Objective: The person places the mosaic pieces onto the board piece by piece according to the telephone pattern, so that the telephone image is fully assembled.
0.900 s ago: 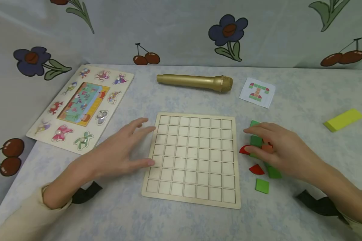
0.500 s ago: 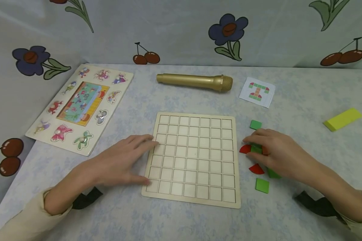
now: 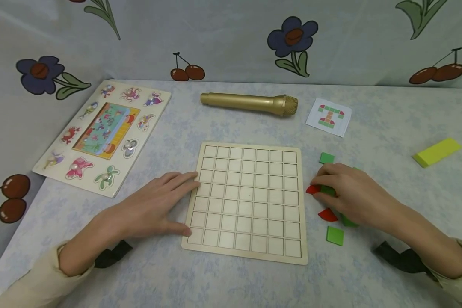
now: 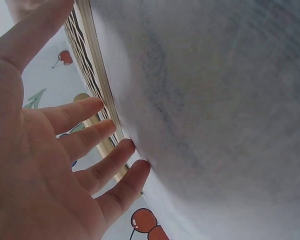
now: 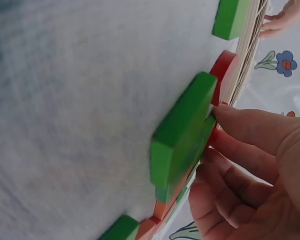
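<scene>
A square wooden grid board (image 3: 246,262) lies at the middle of the table in the head view. My left hand (image 3: 150,209) rests at its left edge, fingers spread and fingertips right at the frame. To the board's right, my right hand (image 3: 352,196) bends over a small pile of coloured wooden pieces. Its thumb and forefinger pinch a red quarter-circle piece (image 3: 312,189). A green block (image 3: 328,191) shows between the fingers, and orange pieces (image 5: 160,207) lie beneath the hand in the right wrist view. Nearby lie another red quarter-circle (image 3: 327,215) and green squares (image 3: 335,235).
A card with a coloured block pattern (image 3: 329,117) lies behind the pieces, beside a gold microphone (image 3: 250,103). At the left is a picture puzzle board (image 3: 96,179); a yellow block (image 3: 436,152) lies far right. A patterned cloth (image 3: 231,38) hangs behind the table.
My left hand has slid toward me along the board's left edge. My right hand has come down slightly toward me, its fingertips closing on the red quarter-circle; a green square behind it is now uncovered.
</scene>
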A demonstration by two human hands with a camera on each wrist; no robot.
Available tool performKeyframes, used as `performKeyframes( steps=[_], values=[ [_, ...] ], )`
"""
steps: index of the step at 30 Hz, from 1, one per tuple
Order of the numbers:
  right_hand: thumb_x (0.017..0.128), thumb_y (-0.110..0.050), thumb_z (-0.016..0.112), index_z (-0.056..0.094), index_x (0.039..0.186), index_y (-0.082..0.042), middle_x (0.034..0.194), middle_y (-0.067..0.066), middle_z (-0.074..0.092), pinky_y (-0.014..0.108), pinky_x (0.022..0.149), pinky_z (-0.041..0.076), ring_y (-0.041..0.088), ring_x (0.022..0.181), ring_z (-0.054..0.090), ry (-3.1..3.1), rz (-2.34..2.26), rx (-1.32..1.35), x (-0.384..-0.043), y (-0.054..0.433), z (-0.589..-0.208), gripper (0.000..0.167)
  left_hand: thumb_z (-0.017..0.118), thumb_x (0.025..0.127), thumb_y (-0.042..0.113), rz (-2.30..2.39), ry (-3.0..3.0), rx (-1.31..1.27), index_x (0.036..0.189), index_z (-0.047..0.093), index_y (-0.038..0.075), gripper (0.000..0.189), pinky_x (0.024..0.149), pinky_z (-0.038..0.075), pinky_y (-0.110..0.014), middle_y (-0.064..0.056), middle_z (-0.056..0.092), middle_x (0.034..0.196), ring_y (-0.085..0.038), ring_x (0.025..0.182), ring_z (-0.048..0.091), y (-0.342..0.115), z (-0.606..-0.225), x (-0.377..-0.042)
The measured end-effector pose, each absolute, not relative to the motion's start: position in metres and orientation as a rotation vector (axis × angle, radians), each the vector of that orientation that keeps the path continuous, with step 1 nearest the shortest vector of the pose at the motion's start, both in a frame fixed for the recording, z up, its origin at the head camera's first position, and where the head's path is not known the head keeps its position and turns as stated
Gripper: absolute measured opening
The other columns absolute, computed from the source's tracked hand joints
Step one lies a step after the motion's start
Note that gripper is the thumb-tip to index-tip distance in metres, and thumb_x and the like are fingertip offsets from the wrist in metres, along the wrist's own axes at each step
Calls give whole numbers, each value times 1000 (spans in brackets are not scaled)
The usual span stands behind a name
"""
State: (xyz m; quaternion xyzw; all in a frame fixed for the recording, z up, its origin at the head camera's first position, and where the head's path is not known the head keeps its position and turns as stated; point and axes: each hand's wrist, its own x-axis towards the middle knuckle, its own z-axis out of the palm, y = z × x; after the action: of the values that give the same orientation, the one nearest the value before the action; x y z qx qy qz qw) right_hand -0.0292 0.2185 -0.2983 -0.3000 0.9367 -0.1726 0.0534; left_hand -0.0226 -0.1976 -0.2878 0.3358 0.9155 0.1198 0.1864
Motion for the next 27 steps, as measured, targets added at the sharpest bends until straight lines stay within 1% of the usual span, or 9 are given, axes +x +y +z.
performKeyframes(
  steps=[3, 6, 10, 13, 16, 20, 23, 27],
  values=[
    [82, -12, 81, 76, 100, -11, 98, -1, 63, 37, 68, 52, 14, 85, 58, 2879, -533, -924, -29, 217, -297, 19, 78, 74, 61, 350, 2580, 945, 151, 39, 13, 99, 107, 34, -52, -2, 25, 160, -28, 140, 30, -197, -288, -22],
    [82, -12, 80, 76, 102, -11, 97, -2, 64, 33, 66, 52, 11, 81, 57, 2910, -562, -953, -29, 214, -295, 20, 78, 74, 61, 351, 2577, 943, 151, 39, 12, 100, 107, 34, -52, -2, 25, 161, -28, 140, 30, -197, -289, -22],
    [85, -12, 78, 75, 104, -14, 97, -7, 61, 26, 59, 47, 5, 74, 53, 2905, -635, -984, -31, 205, -290, 20, 79, 73, 61, 349, 2567, 936, 152, 39, 13, 100, 107, 34, -52, -2, 24, 161, -28, 141, 29, -196, -288, -23],
    [87, -11, 76, 75, 104, -16, 98, -8, 60, 24, 56, 44, 4, 71, 50, 2875, -715, -1001, -35, 192, -283, 18, 78, 74, 61, 359, 2562, 942, 152, 39, 12, 100, 106, 34, -53, -2, 23, 161, -29, 141, 29, -196, -289, -23],
    [87, -9, 75, 75, 106, -12, 100, -5, 61, 25, 56, 44, 6, 70, 50, 2822, -789, -1012, -43, 174, -277, 19, 77, 75, 62, 370, 2562, 941, 151, 40, 13, 98, 105, 33, -56, -2, 24, 161, -30, 141, 29, -196, -289, -24],
    [87, -7, 75, 73, 107, -8, 100, -2, 64, 29, 63, 47, 11, 77, 56, 2737, -848, -991, -58, 144, -272, 20, 77, 75, 62, 384, 2559, 930, 151, 41, 14, 97, 104, 33, -58, -1, 26, 160, -31, 140, 29, -196, -288, -24],
    [86, -8, 76, 71, 104, -7, 96, -2, 66, 31, 67, 48, 14, 80, 58, 2690, -899, -946, -69, 118, -270, 19, 77, 75, 61, 382, 2553, 916, 151, 41, 13, 97, 105, 32, -58, -2, 26, 160, -32, 141, 28, -196, -287, -25],
    [84, -10, 79, 67, 98, -7, 88, -1, 65, 30, 64, 47, 15, 73, 57, 2653, -983, -914, -82, 88, -274, 18, 79, 74, 59, 370, 2547, 883, 151, 40, 13, 98, 107, 31, -56, -2, 25, 161, -31, 142, 27, -196, -285, -25]
  ],
)
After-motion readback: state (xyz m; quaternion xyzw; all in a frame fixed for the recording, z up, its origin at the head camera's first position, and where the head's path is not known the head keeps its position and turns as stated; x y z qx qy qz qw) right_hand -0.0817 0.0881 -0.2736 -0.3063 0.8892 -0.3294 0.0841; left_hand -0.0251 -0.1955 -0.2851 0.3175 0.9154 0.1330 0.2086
